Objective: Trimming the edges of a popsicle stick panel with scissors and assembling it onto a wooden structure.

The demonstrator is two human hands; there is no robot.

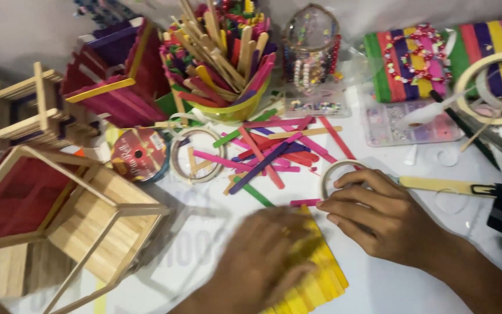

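My left hand (262,264) is closest to me, blurry, lying flat with the fingers spread on top of the yellow stick mat (318,279) — it pinches nothing, it just presses down. The mat looks like many yellow craft sticks side by side in a neat row, bright and flat, and it sits low in the middle of the white table (390,291). I think the mat is mostly made, since the sticks already sit together as one piece, but I cannot tell if more sticks belong on it. Far to the left stands a wooden stick house (59,215) with a red side, and it looks built. In the middle lies a pile of loose coloured sticks (268,151) — pink, purple, green, not used yet. Behind them a yellow cup (228,64) is full of more sticks. On the right, my right hand (379,215) rests on the table with the fingers curled, the fingertips touching a roll of tape (335,174). I cannot tell if it grips the roll or only rests on it.
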